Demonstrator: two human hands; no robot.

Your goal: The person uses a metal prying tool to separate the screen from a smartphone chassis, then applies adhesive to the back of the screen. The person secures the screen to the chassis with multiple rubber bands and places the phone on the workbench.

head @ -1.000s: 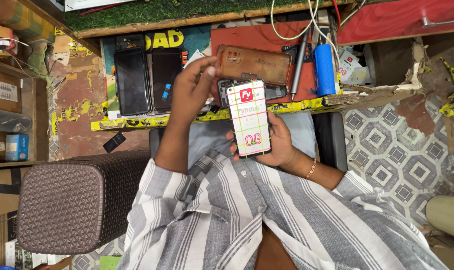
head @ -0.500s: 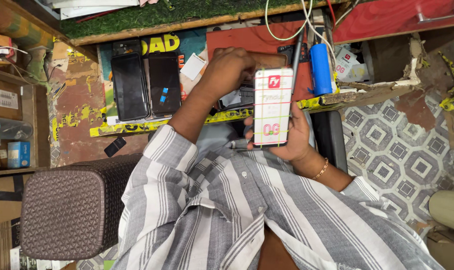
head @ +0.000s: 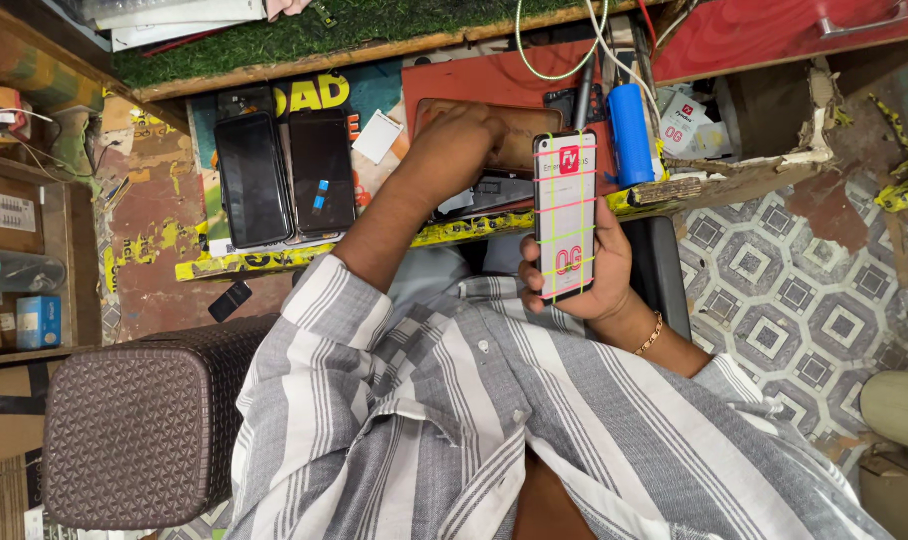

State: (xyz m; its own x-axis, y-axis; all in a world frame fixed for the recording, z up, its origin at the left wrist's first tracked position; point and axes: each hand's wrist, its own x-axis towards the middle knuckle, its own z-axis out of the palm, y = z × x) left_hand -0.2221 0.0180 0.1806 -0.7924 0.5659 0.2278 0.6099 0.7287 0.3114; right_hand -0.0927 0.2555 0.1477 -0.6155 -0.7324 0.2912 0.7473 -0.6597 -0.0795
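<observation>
At the far left stands a brown woven stool, and above it on the worn bench two dark phones lie side by side, screens dark. Further right the left hand reaches onto the red mat and rests on a brown phone lying there; whether its fingers grip it cannot be told. Beside it, the right hand holds a lit smartphone upright above the lap, fingers wrapped around its edges. A blue cylinder lies just beyond.
</observation>
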